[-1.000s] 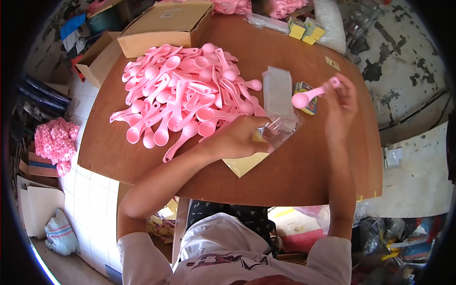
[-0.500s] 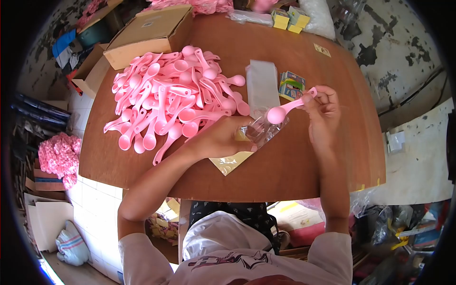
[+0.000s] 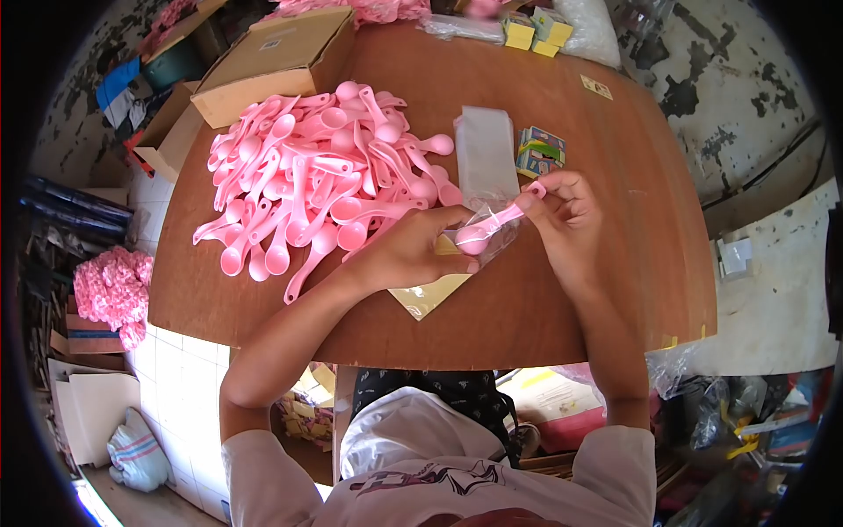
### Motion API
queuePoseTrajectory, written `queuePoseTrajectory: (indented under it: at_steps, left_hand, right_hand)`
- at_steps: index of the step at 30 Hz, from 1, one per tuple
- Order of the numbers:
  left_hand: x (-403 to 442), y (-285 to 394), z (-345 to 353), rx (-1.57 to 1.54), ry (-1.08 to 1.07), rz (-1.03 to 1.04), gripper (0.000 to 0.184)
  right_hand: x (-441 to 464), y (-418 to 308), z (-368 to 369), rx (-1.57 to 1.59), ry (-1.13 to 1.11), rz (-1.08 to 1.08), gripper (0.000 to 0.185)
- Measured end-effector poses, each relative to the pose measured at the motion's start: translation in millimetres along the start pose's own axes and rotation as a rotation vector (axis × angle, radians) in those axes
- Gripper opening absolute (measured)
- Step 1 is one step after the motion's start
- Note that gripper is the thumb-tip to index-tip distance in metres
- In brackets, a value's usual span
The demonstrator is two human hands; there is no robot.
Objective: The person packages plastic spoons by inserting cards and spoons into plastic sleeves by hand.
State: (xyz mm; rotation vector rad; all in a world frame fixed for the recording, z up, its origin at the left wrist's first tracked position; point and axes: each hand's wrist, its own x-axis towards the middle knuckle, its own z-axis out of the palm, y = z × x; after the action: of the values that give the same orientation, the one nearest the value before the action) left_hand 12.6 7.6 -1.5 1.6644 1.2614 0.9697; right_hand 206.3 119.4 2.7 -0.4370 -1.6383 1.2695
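Between thumb and fingers, my right hand (image 3: 566,220) pinches the handle end of a pink measuring spoon (image 3: 496,221). The spoon's round bowl lies within a clear plastic bag (image 3: 502,239), while its handle tip sticks out. My left hand (image 3: 428,250) is closed on the bag from the left side. Under the left hand, a yellowish card in clear plastic (image 3: 428,294) rests on the table. Just left of that hand spreads a large heap of pink spoons (image 3: 307,176).
A stack of clear bags (image 3: 487,154) lies beyond my hands, beside a small printed card stack (image 3: 539,151). A cardboard box (image 3: 272,57) stands behind the spoon heap. Yellow card blocks (image 3: 536,33) sit at the far edge of the brown table (image 3: 650,263).
My right hand has moved left and slightly down, bringing the spoon's bowl from above the bag's mouth into the bag. The left hand has stayed nearly in place.
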Motion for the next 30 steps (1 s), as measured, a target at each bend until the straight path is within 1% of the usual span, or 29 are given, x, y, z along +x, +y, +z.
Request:
queuePoseTrajectory:
  at_steps: [1, 5, 8, 10, 12, 13, 15, 18, 19, 20, 22, 23, 25, 28, 29, 30]
  left_hand:
    - [0, -2, 1, 0.015, 0.009, 0.041, 0.049]
    - [-1, -1, 1, 0.031, 0.01, 0.011, 0.05]
    - [0, -1, 2, 0.069, 0.056, 0.059, 0.051]
    - [-2, 4, 1, 0.063, 0.04, 0.03, 0.049]
    - [-2, 4, 2, 0.075, 0.052, 0.043, 0.049]
    - [-2, 3, 3, 0.086, 0.064, 0.057, 0.049]
    - [-1, -1, 5, 0.049, 0.086, 0.084, 0.048]
    - [1, -4, 5, -0.001, 0.119, 0.121, 0.047]
    - [2, -4, 5, -0.015, 0.128, 0.13, 0.046]
    - [1, -3, 4, -0.014, 0.129, 0.131, 0.046]
    - [0, 3, 2, 0.007, 0.125, 0.045, 0.045]
    - [-1, 3, 3, 0.007, 0.126, 0.046, 0.045]
    - [-1, 3, 3, -0.024, 0.129, 0.066, 0.046]
    - [-1, 0, 7, 0.008, 0.094, 0.086, 0.049]
    - [-1, -2, 8, 0.008, 0.096, 0.088, 0.049]
    - [0, -2, 9, -0.007, 0.088, 0.122, 0.051]
  right_hand:
    - [-1, -1, 1, 0.0, -0.002, 0.002, 0.024]
    - [-2, -5, 5, -0.002, 0.003, 0.009, 0.02]
    - [-3, -2, 7, 0.014, 0.008, 0.011, 0.019]
    - [-5, -2, 8, 0.028, 0.007, 0.01, 0.018]
    - [-8, -4, 8, -0.004, -0.016, 0.134, 0.015]
    - [-7, -1, 6, -0.005, -0.016, 0.134, 0.015]
    - [-5, 5, 3, -0.281, -0.172, -0.099, 0.012]
    - [-9, 2, 10, -0.28, -0.223, -0.048, 0.011]
    - [-8, 9, 7, -0.276, -0.258, -0.102, 0.013]
    - [-9, 10, 7, -0.275, -0.258, -0.103, 0.013]
    - [-9, 7, 10, 0.017, -0.147, 0.1, 0.025]
    - [-7, 4, 10, 0.017, -0.148, 0.099, 0.025]
    - [-3, -2, 7, 0.128, -0.064, 0.301, 0.035]
    - [-1, -1, 2, 0.186, -0.1, 0.348, 0.035]
    - [-1, -2, 1, 0.184, -0.102, 0.346, 0.035]
    - [-1, -4, 2, 0.108, -0.099, 0.294, 0.034]
